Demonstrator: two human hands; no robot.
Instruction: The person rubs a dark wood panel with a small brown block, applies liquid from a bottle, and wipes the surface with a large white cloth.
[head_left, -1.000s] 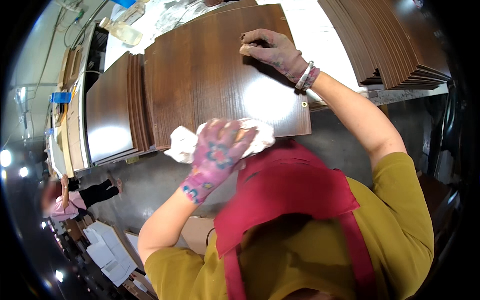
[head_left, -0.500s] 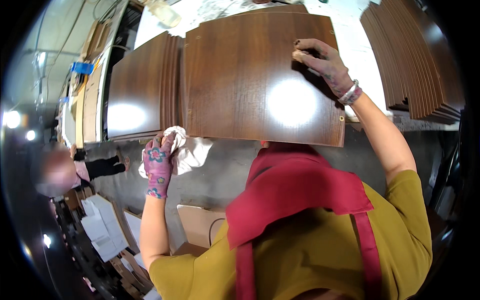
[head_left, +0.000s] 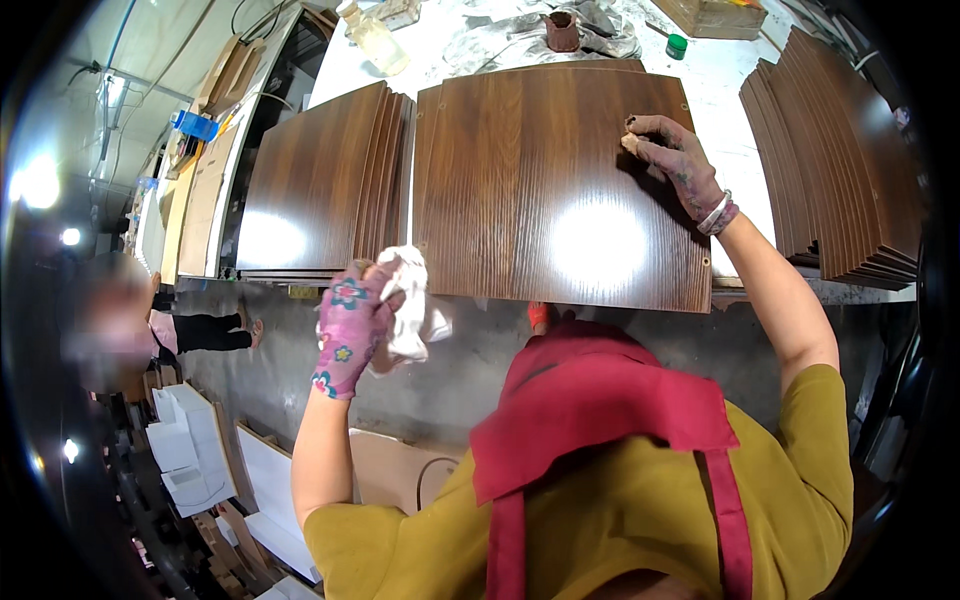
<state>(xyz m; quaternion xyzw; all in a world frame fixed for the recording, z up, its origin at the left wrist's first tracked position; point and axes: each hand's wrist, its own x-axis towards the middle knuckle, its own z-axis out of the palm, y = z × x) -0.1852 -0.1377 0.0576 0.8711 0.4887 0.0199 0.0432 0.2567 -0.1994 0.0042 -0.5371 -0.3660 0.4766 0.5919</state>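
A brown board [head_left: 560,180] is overhanging the bench [head_left: 728,120], probably for easy reach. The left hand [head_left: 352,325] is clutching a white cloth [head_left: 408,300], bunched perhaps for firmer grip; the right hand [head_left: 675,165], fingertips nearly meeting (contents unclear), is occupying the board's right side.

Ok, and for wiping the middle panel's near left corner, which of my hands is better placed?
Probably your left hand: it grips the white cloth close to that corner of the brown panel. Your right hand is over the panel's far right part, with no cloth visible.
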